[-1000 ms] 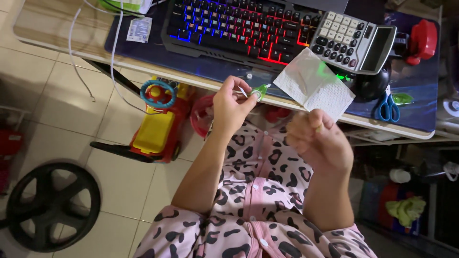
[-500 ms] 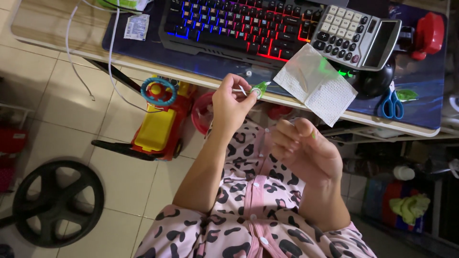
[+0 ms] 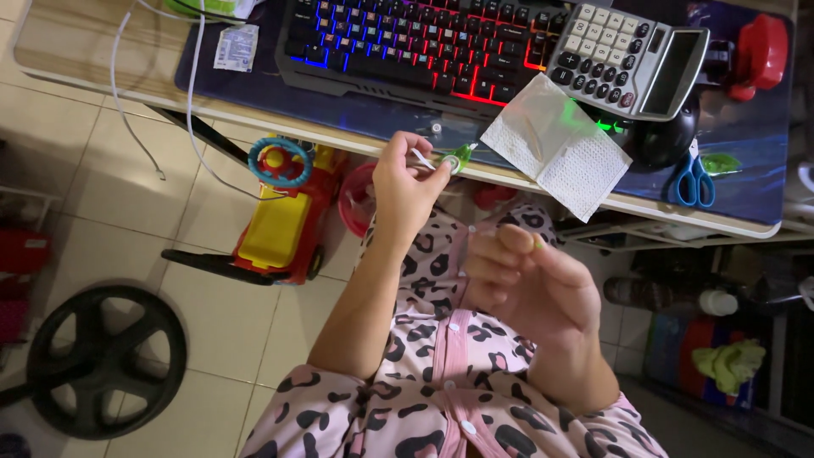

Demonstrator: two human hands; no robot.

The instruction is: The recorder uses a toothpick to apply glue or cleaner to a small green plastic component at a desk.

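Right hand (image 3: 530,284) has dropped lower, away from desk edge (image 3: 254,114), fingers curled, contents unclear. Left hand (image 3: 407,182) still pinches small green plastic piece (image 3: 458,157) w/ thin white strip, just below desk edge.

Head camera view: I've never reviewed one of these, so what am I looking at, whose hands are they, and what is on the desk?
The camera sits on a person's head and looks down at their lap and desk edge. No machine: two bare hands. The left hand pinches a small green-tipped item; what it is cannot be told. The right hand is lower, fingers curled around something tiny. On the desk lie a backlit keyboard, a calculator, a white gauze-like sheet and blue scissors. A toy car stands on the floor.
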